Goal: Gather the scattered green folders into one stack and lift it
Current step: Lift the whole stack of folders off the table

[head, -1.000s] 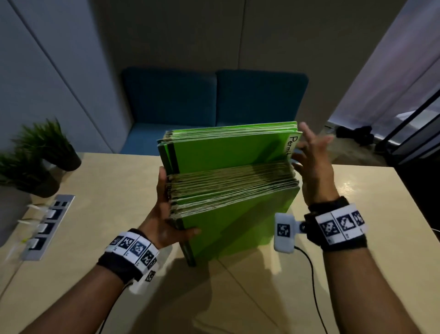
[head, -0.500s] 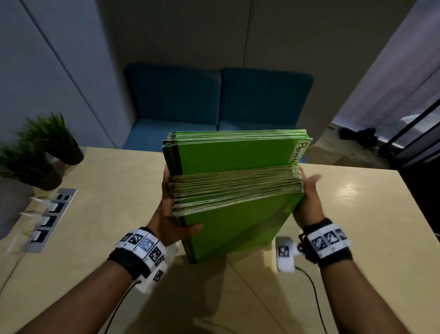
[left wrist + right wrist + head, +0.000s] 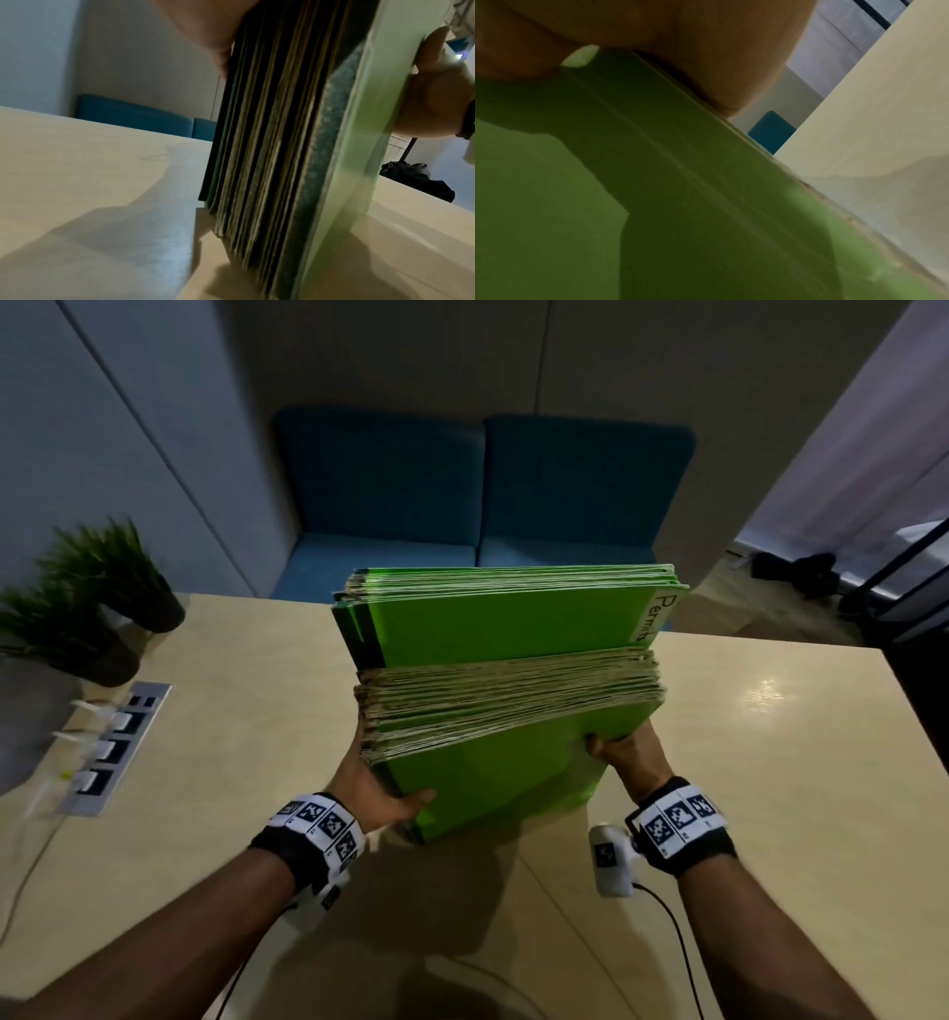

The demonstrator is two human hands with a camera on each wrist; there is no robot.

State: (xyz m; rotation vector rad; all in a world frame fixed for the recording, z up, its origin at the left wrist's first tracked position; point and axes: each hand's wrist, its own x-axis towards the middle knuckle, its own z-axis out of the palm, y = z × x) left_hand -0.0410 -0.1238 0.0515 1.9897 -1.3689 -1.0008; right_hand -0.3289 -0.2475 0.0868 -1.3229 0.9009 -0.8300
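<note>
Green card fills the space between both hands. The left hand (image 3: 377,796) grips the near left corner of the stack of green folders (image 3: 506,690), thumb curled over the front cover and palm against the spines; the right hand (image 3: 624,755) now clamps the lower right edge, thumb on the cover and the rest of the fingers hidden behind. A second ago that right hand was spread open and off the far right side (near the "Permits" label), so the stack has gone from a one-handed hold to a two-handed one. The folders stand on edge, tilted, with their lower corner on or just above the table (image 3: 770,762); the left wrist view suggests contact but cannot settle it. A taller rear bundle rises above the front one, so the edges are not flush. Gathering looks done, and with both sides clamped the lift seems ready to begin. Beyond sit two potted plants (image 3: 97,603), a socket strip (image 3: 115,747) and a blue sofa (image 3: 482,490).
</note>
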